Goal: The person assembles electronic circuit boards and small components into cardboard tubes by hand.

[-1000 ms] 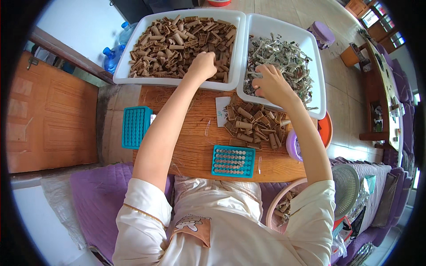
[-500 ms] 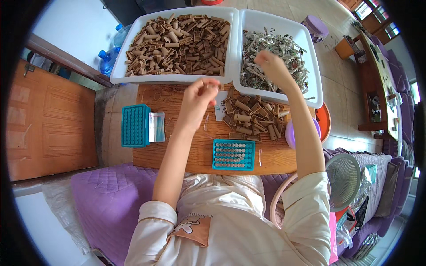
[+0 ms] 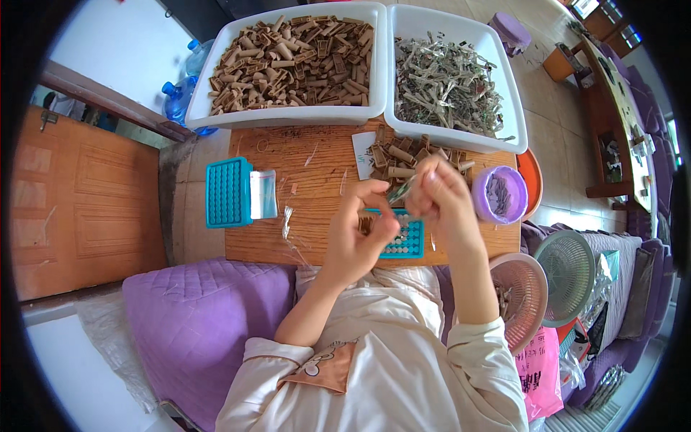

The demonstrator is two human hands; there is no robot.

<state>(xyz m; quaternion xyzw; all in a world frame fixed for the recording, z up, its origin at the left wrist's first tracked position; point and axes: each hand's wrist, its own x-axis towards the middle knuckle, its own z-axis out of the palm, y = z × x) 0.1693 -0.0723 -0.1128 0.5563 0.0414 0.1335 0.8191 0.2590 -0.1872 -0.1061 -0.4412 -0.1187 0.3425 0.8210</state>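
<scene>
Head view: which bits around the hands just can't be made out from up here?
- Small silvery piece between both hands: too small to identify.
- Brown piece at the left hand: mostly covered by fingers.
- Teal grid tray: partly hidden under both hands.
- Purple cup contents: too small to tell.
- Right hand grip: fingertips overlap, unclear.

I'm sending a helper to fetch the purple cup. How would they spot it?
Start at the wooden table; go to its right edge, below the white tub of silvery scraps. The purple cup sits there, the only round purple container on the tabletop, beside the right hand.
</scene>
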